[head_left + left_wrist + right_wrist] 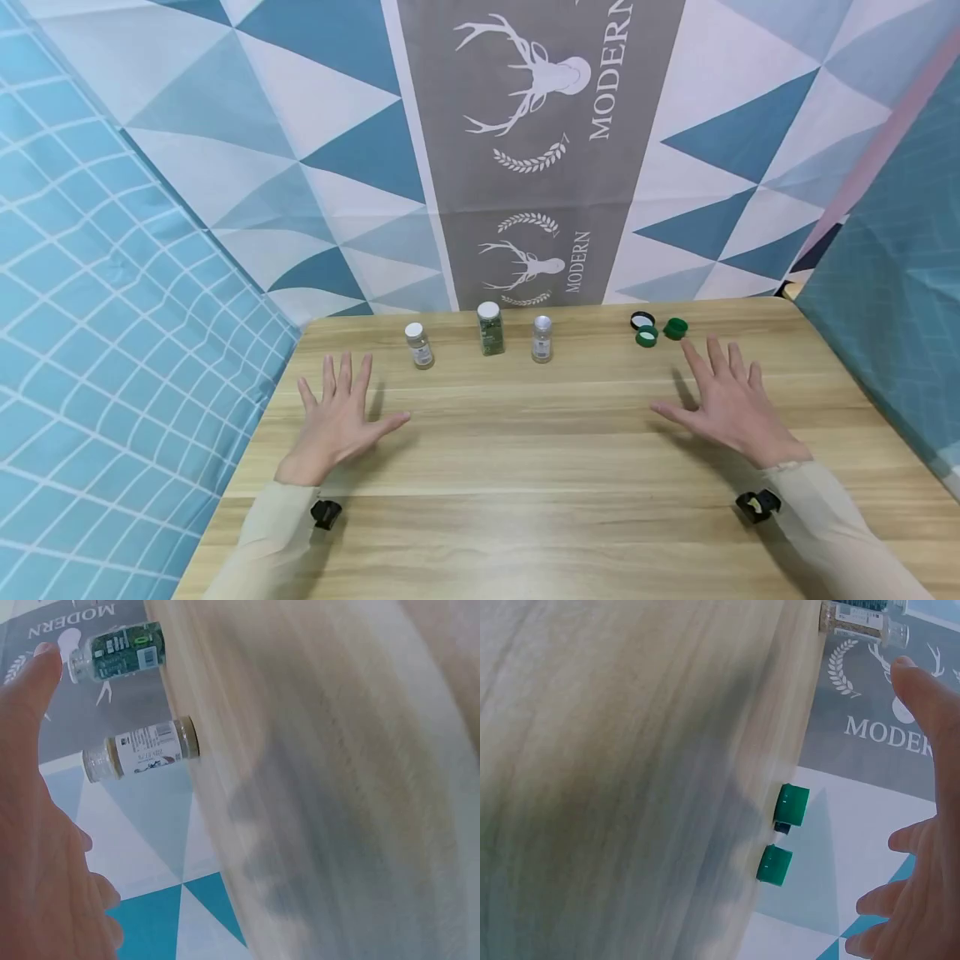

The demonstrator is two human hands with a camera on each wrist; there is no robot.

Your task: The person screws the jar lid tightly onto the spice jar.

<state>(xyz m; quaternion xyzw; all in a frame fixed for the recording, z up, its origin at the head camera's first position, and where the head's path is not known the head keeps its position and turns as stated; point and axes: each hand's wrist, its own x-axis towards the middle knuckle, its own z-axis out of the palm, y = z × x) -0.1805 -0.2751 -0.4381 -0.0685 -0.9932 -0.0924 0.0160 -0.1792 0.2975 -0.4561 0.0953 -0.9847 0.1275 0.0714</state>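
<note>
My left hand [340,423] is held over the wooden table with its fingers spread, holding nothing. Nearest to it stands a small glass jar [420,346] with a pale top, a white label and a little brownish content low down. To that jar's right are a green-labelled jar [491,330] and another glass jar [542,340] with a white label. My right hand [731,406], fingers also spread and holding nothing, hovers just in front of two green caps [676,327] and a black cap [642,320]. One green cap [791,805] partly hides the black one in the right wrist view.
The wooden table [502,467] reaches back to a cloth backdrop [337,150] with triangles and deer heads. A blue checked cloth [112,333] hangs along the left side and a teal cloth [892,275] along the right. Both wrists wear a black strap device [326,514].
</note>
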